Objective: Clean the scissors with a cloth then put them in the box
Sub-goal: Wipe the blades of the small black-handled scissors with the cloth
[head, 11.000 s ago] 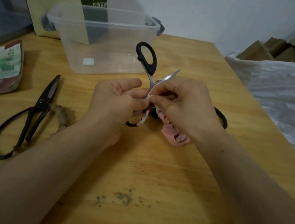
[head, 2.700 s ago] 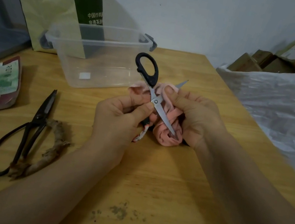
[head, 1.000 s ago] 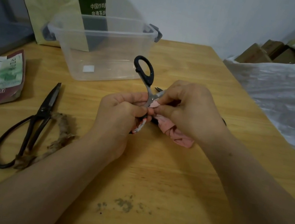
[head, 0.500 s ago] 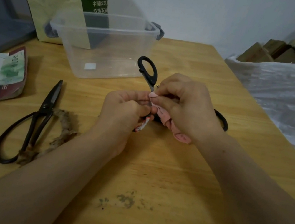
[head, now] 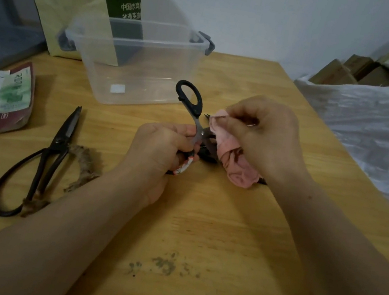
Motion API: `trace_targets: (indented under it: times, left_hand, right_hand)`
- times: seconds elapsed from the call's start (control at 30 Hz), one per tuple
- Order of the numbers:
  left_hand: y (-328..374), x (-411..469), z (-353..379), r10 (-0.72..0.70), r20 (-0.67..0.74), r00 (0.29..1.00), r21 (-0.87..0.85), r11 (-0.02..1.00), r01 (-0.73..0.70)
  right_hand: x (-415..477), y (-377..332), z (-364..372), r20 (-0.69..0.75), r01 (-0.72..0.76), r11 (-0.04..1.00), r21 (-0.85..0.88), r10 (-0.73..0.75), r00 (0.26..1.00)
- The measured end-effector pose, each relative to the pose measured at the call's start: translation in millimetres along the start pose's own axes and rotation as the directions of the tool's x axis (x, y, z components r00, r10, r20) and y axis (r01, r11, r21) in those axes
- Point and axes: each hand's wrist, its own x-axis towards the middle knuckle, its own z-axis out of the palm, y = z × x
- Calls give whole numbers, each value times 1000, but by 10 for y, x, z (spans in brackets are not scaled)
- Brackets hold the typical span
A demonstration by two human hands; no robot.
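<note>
Black-handled scissors (head: 194, 116) stand open above the wooden table (head: 201, 225) — the left hand (head: 160, 146) pinches them near the pivot, and the right hand (head: 262, 135) grips a pink cloth (head: 229, 150) around one blade. Just behind sits the clear plastic box (head: 136, 60) — nothing inside.

The table (head: 201, 225) is smooth, pale wood with a dull grey stain (head: 163, 265). The box (head: 149, 72) is clear, glossy plastic. The scissors (head: 195, 111) have a black plastic handle and bright metal blades. The cloth (head: 230, 143) is soft, matt pink fabric. The shears (head: 60, 140) are dark, dull metal; the twine (head: 84, 167) is rough and frayed.
</note>
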Motion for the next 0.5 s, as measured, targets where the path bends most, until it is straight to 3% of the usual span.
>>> trace_targets:
  times: [0.2, 0.37, 0.5]
  left_hand:
    - [14, -65, 31, 30, 19, 999, 85, 996, -31]
    - [32, -45, 22, -1, -11, 1000, 24, 1000, 1]
    - [-17, -21, 26, -44, -5, 999, 10, 999, 44]
  right_hand:
    - [-41, -22, 172, 102, 60, 997, 57, -65, 993]
    - [-17, -7, 121, 244, 99, 989, 107, -122, 962]
    - [4, -8, 53, 316, 85, 995, 42, -94, 944]
